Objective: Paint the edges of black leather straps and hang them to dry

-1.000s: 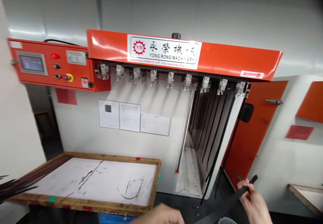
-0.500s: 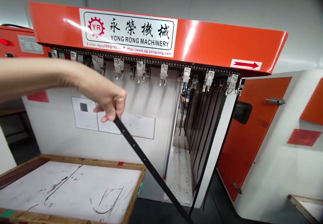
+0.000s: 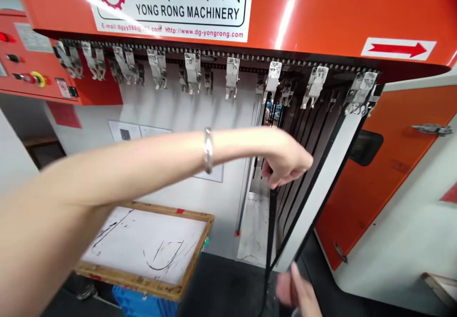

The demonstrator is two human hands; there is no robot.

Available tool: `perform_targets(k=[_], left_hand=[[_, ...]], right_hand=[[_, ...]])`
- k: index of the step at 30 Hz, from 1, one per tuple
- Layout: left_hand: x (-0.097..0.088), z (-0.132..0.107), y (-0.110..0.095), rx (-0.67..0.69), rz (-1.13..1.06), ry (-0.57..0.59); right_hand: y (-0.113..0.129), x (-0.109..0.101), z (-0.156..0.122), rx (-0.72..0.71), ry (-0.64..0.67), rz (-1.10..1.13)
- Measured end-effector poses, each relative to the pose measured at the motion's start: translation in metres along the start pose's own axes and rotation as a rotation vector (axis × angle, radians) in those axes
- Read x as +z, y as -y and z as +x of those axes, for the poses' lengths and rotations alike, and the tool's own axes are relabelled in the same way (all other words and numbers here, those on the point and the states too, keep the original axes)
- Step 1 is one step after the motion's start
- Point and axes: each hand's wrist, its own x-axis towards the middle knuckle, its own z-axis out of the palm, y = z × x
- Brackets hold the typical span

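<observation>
My left hand (image 3: 287, 164), reaching across from the left with a bracelet (image 3: 208, 150) on its wrist, is closed on the upper end of a long, narrow black strap (image 3: 272, 226). The strap hangs below it toward the floor, its lower end out of sight. Low in the view, my right hand (image 3: 300, 292) is beside the strap with its thumb up; motion smears its fingers, so I cannot tell if they grip anything. Above my left hand, metal clips (image 3: 273, 76) hang in a row from a chain. More black straps (image 3: 310, 179) hang inside the machine opening behind it.
An orange hood (image 3: 321, 17) with a right-pointing red arrow spans the top. At lower left, a wood-framed white board (image 3: 153, 241) stands over a blue crate (image 3: 143, 302). An orange door (image 3: 389, 174) is at right, a control panel (image 3: 35, 60) at left.
My left hand has moved right with the strap, to in front of the opening, and the strap now hangs nearly straight down. My right hand has come into view. The view is nearer the machine.
</observation>
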Motion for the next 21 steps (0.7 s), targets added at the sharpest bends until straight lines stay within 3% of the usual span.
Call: perform_targets(k=[2,4,7,8,10,12,14,15,18,21], left_hand=[[0.025,0.028,-0.002,0.036,-0.003,-0.039],[0.039,0.041,0.006,0.056,0.005,-0.093],[0.036,0.036,0.031,0.041,-0.044,-0.250],[0.030,0.030,0.040,0.028,-0.096,-0.350],[0.012,0.021,0.058,-0.029,-0.231,-0.669],[-0.009,0.019,0.069,-0.122,-0.359,-1.039],[-0.031,0.028,0.076,-0.187,-0.533,-1.256],[-0.042,0.035,0.078,-0.167,-0.679,-1.272],[-0.070,0.059,0.083,0.030,-1.151,-1.135],[-0.086,0.073,0.089,0.122,-1.300,-1.076]], right_hand=[[0.012,0.013,0.002,-0.132,-0.003,-0.070],[0.027,0.040,0.017,-0.308,0.016,-0.112],[0.054,0.085,0.051,-0.409,0.025,0.031],[0.063,0.095,0.062,-0.412,0.011,0.102],[0.083,0.106,0.080,-0.428,-0.010,0.217],[0.102,0.106,0.095,-0.473,-0.014,0.276],[0.118,0.102,0.107,-0.515,-0.019,0.302],[0.124,0.099,0.113,-0.532,-0.025,0.306],[0.134,0.096,0.128,-0.564,-0.042,0.310],[0.138,0.095,0.138,-0.586,-0.040,0.308]])
